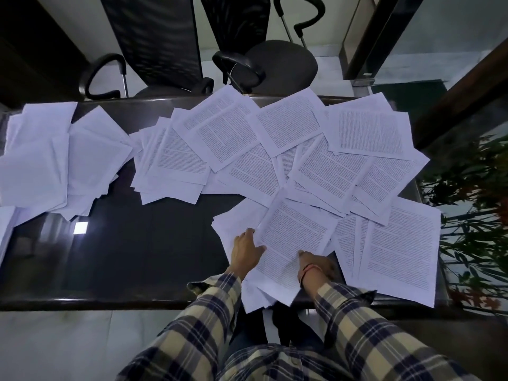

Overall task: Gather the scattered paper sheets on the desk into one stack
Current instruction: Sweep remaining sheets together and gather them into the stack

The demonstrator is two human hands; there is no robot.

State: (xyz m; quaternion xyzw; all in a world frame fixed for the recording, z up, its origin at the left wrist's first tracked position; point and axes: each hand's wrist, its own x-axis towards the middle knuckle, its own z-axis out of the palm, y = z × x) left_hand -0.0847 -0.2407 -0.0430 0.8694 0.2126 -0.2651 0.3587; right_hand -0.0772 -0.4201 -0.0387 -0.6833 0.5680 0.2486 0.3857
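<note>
While both hands (247, 247) (316, 264) grip a printed sheet (291, 237), papers (220, 144) cover desk (143, 243)

A dark glossy desk (154, 243) is covered with loose paper sheets (316, 166): printed pages are spread overlapping across its right half, and blank-faced sheets (55, 160) are heaped at the left.
</note>
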